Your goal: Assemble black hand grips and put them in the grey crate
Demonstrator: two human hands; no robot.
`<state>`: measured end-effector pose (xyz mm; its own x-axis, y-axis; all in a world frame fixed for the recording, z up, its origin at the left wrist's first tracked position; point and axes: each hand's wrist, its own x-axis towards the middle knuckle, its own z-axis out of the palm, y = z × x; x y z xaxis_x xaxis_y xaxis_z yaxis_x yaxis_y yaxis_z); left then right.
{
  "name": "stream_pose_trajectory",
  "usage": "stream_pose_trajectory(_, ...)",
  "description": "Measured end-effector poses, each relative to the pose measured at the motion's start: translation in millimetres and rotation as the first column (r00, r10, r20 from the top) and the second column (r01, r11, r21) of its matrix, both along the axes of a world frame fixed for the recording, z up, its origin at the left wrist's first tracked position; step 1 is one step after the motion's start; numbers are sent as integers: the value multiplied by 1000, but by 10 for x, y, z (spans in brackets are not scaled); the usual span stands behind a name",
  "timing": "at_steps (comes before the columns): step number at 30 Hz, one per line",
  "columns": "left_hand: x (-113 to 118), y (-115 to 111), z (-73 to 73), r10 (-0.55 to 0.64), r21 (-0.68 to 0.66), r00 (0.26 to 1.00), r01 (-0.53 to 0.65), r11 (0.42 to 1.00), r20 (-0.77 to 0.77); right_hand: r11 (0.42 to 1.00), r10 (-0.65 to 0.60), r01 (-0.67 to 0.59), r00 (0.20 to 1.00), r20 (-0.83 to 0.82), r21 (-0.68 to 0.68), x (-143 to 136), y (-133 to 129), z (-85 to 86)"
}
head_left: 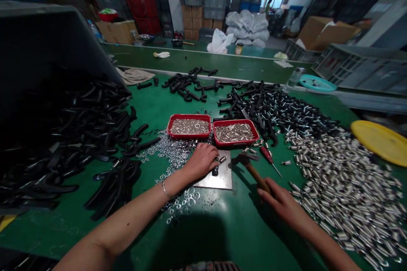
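Note:
My left hand (pixel 202 161) is closed, its fingertips pressed on a small black part (pixel 215 170) standing on the flat metal plate (pixel 224 183). Most of what the fingers grip is hidden under them. A short silver cylinder (pixel 223 159) lies on the plate beside the fingertips. My right hand (pixel 280 201) is wrapped round the wooden handle of a hammer (pixel 252 172), whose dark head is just right of the plate, apart from the black part. A red-handled screwdriver (pixel 266 154) lies beyond the hammer.
Two red trays of small metal pieces, the left tray (pixel 189 136) and the right tray (pixel 237 143), stand behind the plate. Loose silver rings (pixel 171 152) spread on the left near black curved handles (pixel 117 186). Silver cylinders (pixel 346 186) and black-ended bolts (pixel 286 112) are heaped right.

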<state>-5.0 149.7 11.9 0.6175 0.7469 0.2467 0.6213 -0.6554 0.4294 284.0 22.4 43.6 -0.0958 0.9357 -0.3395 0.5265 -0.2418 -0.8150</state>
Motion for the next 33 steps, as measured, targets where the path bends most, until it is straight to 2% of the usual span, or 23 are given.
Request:
stream_pose_trajectory(2,-57,-75,-20,44,-52,999,-43,998,15,991,45,-63,987,154,114,-134,29,97)
stream_pose_trajectory(5,-109,-177,-80,55,-131,998,-52,990,18,967,47,-104,970,238,234,-377,119,170)
stream_pose_trajectory(7,-122,-201,-117,41,-150,999,-39,988,10,960,47,-125,954,296,250,-489,199,124)
stream_pose_trajectory(9,-134,-190,-136,40,-159,999,-39,987,7,971,76,-141,948,309,194,-511,269,9)
stream_pose_trajectory(11,-155,-177,-129,44,-175,999,-40,984,15,989,94,-117,970,226,92,-448,303,-132)
stream_pose_trajectory(13,-169,-205,-92,58,-201,997,-48,978,46,998,22,-30,991,134,59,-356,297,-248)
stream_pose_trajectory(14,-163,-248,-63,88,-218,993,-69,974,80,995,-40,28,992,121,101,-324,285,-283)
stream_pose_trajectory(16,-110,-401,10,198,-276,963,-143,951,182,948,-175,136,978,114,288,-327,259,-300)
stream_pose_trajectory(17,-62,-506,47,253,-311,938,-173,935,238,916,-209,165,974,86,365,-370,249,-285)
stream_pose_trajectory(18,-5,-624,80,289,-340,913,-185,922,287,904,-209,183,978,25,385,-437,243,-259)
stream_pose_trajectory(20,111,-854,126,261,-343,903,-140,929,340,945,-159,208,967,-200,252,-612,238,-199)
stream_pose_trajectory(22,182,-995,156,149,-301,931,-45,953,334,978,-146,196,883,-447,68,-760,234,-163)
stream_pose_trajectory(23,189,-1001,178,100,-288,942,-3,958,322,978,-158,204,845,-511,34,-800,228,-162)
stream_pose_trajectory(25,154,-840,259,52,-289,953,38,956,299,958,-180,267,843,-507,104,-791,204,-191)
stream_pose_trajectory(27,90,-437,392,59,-261,958,16,965,279,923,-178,297,894,-411,246,-701,165,-244)
stream_pose_trajectory(30,72,491,597,86,-89,975,-69,994,204,879,-185,311,921,-342,362,-562,115,-326)
stream_pose_trajectory(33,240,1435,656,165,-32,985,-167,985,-56,852,-298,423,876,-380,308,-544,110,-391)
